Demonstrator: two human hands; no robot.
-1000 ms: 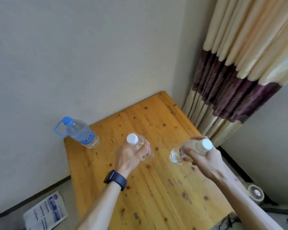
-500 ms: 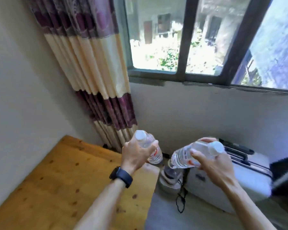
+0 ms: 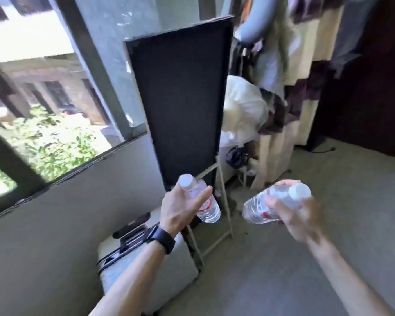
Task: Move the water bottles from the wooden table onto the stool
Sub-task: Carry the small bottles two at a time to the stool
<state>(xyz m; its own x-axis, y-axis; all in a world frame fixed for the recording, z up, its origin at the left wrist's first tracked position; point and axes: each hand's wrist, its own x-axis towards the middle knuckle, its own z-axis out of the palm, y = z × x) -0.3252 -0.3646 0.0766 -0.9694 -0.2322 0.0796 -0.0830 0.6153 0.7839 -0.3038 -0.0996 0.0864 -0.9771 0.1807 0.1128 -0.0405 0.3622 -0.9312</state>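
The view has swung further round since half a second ago, so the table is gone and no stool shows yet. Each grip is wrapped round a bottle: left hand [image 3: 180,209] holds one water bottle [image 3: 203,201], right hand [image 3: 299,215] another bottle [image 3: 267,205], tilted. Best to keep them snug and find the stool past the suitcase [image 3: 146,265].

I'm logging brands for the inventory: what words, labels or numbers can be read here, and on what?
No text can be read.
Left hand, bottle: red and white label, print blurred.
Right hand, bottle: red and white label with dark print, too blurred to read.
Suitcase: no marking shows.
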